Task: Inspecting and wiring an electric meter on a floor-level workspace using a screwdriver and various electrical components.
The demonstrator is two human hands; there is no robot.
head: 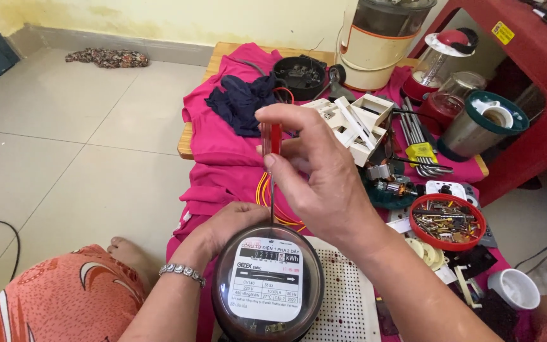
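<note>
My right hand (314, 174) grips a red-handled screwdriver (273, 140) upright, its thin shaft pointing down to the top rim of a round electric meter (267, 285). The meter has a dark clear dome and a white label plate. My left hand (232, 225), with a silver bracelet on the wrist, holds the meter's upper left side. The meter rests on a white perforated board (348, 297). Yellow and orange wires (262, 193) loop just behind the meter, partly hidden by my hands.
A pink cloth (223, 145) covers a low wooden table. On it: a dark blue rag (242, 101), white plastic parts (356, 123), a red bowl of screws (447, 221), hex keys (416, 136), blender jars (476, 123), a white cup (517, 288). A red cabinet (539, 69) stands right; tiled floor left.
</note>
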